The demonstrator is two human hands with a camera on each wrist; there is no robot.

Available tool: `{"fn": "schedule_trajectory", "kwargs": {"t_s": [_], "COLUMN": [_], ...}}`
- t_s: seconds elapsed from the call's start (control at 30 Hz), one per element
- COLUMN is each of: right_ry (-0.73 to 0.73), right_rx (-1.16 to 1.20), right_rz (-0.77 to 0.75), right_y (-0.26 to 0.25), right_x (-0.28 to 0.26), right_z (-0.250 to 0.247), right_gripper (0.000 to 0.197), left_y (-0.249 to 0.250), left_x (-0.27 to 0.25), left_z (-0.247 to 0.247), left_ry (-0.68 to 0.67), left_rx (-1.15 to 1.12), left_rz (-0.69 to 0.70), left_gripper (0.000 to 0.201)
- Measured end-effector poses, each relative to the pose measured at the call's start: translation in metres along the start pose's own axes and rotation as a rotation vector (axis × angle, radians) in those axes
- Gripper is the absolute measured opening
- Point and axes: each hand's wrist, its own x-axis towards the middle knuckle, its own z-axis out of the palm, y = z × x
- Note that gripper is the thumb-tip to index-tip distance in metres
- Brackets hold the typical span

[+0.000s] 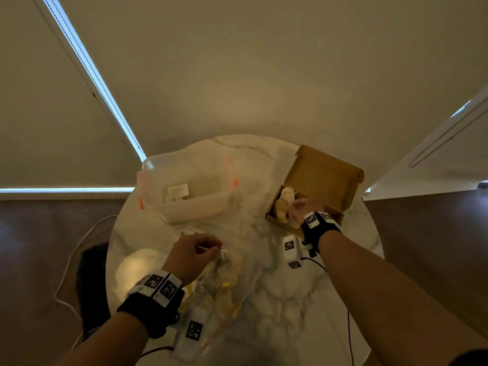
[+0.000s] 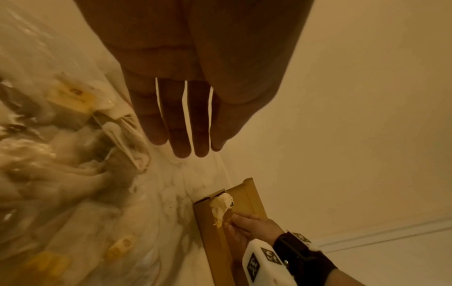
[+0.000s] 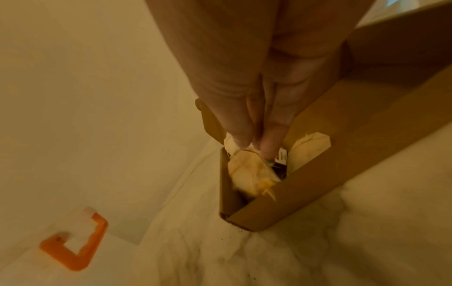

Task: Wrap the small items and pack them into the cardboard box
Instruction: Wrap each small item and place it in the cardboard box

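Observation:
An open cardboard box [image 1: 324, 178] [image 2: 212, 241] [image 3: 318, 178] stands at the right of the round marble table [image 1: 277, 299]. Inside its left end lies a paper-wrapped item [image 1: 284, 204] [image 2: 221, 205] [image 3: 249, 174], and my right hand [image 1: 297, 207] [image 3: 254, 147] pinches its paper between thumb and fingers. Another wrapped bundle [image 3: 310, 147] sits behind it in the box. My left hand [image 1: 208, 247] [image 2: 188, 147] hovers with straight fingers over a clear plastic bag [image 1: 224, 286] [image 2: 61, 154] of small yellow and pale items, holding nothing.
A clear plastic bin [image 1: 184, 186] with orange latches [image 3: 75, 245] stands at the table's back left. A white cable [image 1: 68, 260] and a dark object [image 1: 92, 286] lie on the floor to the left. Walls close in behind the table.

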Motion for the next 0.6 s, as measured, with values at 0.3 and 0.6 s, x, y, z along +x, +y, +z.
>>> {"fn": "schedule_trajectory", "kwargs": {"t_s": [0.3,0.6], "right_ry": [0.021,-0.206], "right_rx": [-0.007,-0.096], "right_rz": [-0.176,-0.274], "right_y": [0.017,0.039], "right_x": [-0.072,-0.144], "right_z": [0.013,0.070], "right_gripper": [0.013,0.014], "left_y": [-0.002,-0.016], "left_x": [-0.037,-0.056], "left_z": [0.038,0.055], "left_ry": [-0.249,-0.296], "left_rx": [0.533,0.724], "left_rz": [0.083,0.162], "left_gripper": [0.039,0.024]}}
